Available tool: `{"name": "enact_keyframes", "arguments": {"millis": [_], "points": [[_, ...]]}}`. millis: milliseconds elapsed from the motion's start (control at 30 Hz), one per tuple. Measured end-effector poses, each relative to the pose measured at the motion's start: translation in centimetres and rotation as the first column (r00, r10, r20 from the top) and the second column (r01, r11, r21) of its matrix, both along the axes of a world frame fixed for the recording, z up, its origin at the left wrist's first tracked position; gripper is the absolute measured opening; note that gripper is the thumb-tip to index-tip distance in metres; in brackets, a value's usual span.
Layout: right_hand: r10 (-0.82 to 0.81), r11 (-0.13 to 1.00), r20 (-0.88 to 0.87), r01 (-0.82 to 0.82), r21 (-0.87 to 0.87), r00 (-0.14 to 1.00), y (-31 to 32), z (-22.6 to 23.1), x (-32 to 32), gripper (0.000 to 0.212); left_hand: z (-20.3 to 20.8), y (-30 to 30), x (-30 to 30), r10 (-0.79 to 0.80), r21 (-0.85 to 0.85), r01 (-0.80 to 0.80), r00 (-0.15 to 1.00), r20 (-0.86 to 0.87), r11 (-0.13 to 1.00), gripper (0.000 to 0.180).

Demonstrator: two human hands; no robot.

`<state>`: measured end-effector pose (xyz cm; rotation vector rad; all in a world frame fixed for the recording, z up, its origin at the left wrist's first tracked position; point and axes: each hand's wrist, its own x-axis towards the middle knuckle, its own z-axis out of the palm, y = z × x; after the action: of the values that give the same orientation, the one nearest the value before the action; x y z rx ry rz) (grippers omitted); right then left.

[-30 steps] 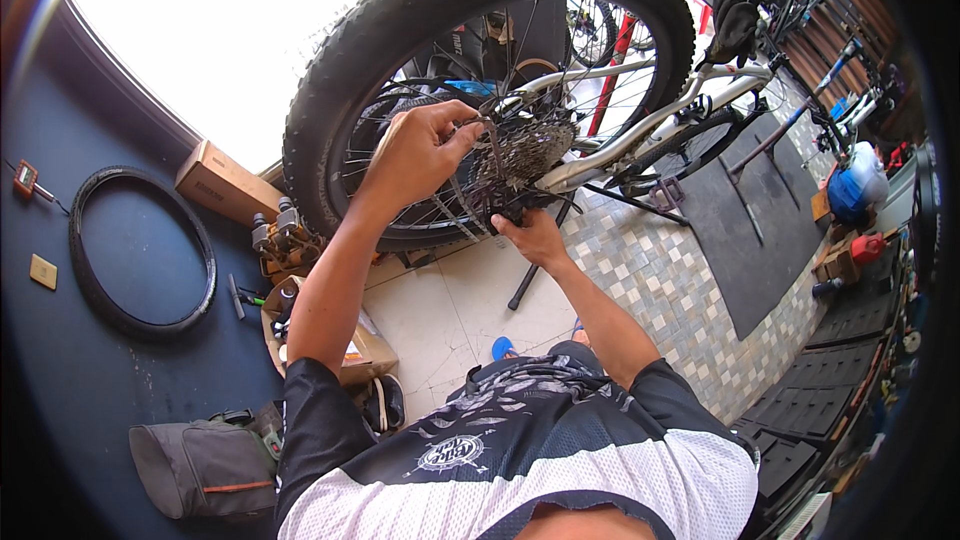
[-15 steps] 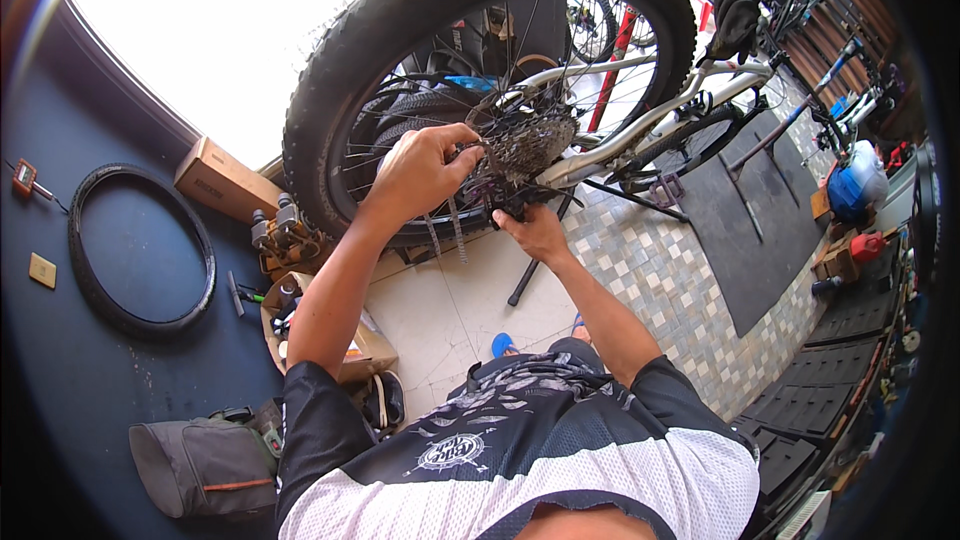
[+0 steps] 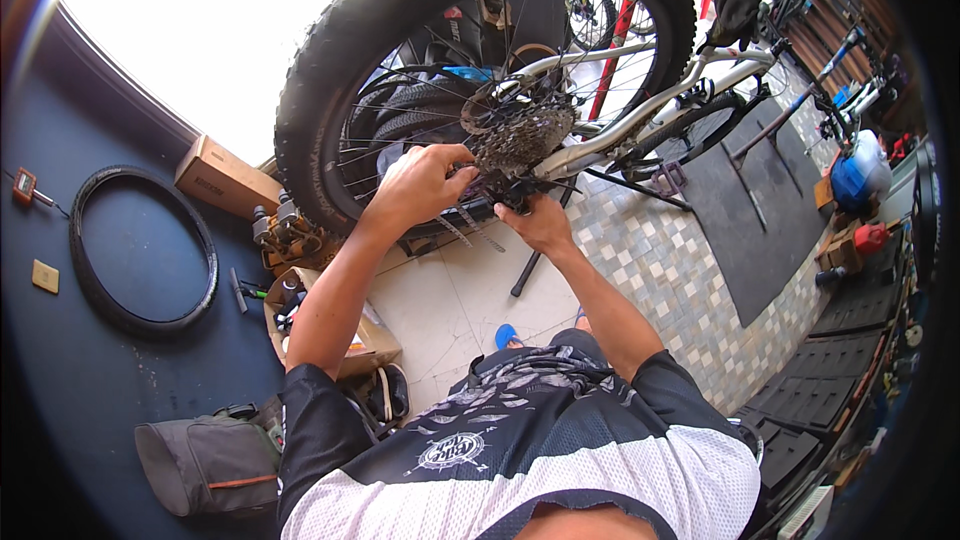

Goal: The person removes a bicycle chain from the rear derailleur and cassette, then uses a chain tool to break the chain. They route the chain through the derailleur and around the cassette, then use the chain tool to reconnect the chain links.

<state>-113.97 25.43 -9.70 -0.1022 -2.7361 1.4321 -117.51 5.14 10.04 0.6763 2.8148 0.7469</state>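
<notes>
A bicycle's rear wheel with a knobby tyre (image 3: 318, 70) stands before me, its greasy cassette (image 3: 525, 137) facing my hands. At the cassette's lower left, my left hand (image 3: 425, 183) is closed, thumb and forefinger in a pinch; what lies between them is hidden. Two loose chain strands (image 3: 484, 232) dangle below the wheel hub, between my hands. My right hand (image 3: 540, 224) is closed on the black rear derailleur (image 3: 515, 194) under the cassette, thumb on its near side. The silver frame (image 3: 600, 145) runs off to the right.
A loose tyre (image 3: 88, 270) rests against the dark blue surface at left, near a long cardboard box (image 3: 225, 180). An open carton of items (image 3: 375, 348) and a grey bag (image 3: 205, 465) are nearer me. A dark mat (image 3: 745, 230) lies on the right.
The wheel's tyre has turned slightly and looks smeared by motion. The dangling chain strands have swung right. My left hand has dropped slightly; my right hand keeps its hold on the derailleur.
</notes>
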Motion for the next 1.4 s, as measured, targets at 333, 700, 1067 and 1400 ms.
{"name": "enact_keyframes", "arguments": {"millis": [333,700,1067,1400], "points": [[-0.035,0.995,0.036,0.032,0.099,0.999,0.9,-0.3,0.3,0.069,-3.8,-0.8,-0.7,-0.023,-0.219,0.013,0.999,-0.043,0.976,0.041],[0.073,0.977,-0.168,-0.104,-0.185,0.983,5.8,-7.8,-0.5,0.058,-4.2,0.0,0.1,0.094,-0.237,-0.094,0.996,-0.013,0.967,0.026],[0.252,0.948,0.044,-0.238,-0.212,0.967,2.7,-2.2,-0.6,0.041,-3.1,0.2,0.2,0.080,-0.115,-0.090,0.993,-0.090,0.989,0.022],[0.221,0.947,0.056,-0.200,-0.253,0.974,2.1,-3.9,-0.7,0.039,-0.3,0.4,0.7,0.043,-0.025,-0.049,0.982,-0.182,0.998,0.020]]}}
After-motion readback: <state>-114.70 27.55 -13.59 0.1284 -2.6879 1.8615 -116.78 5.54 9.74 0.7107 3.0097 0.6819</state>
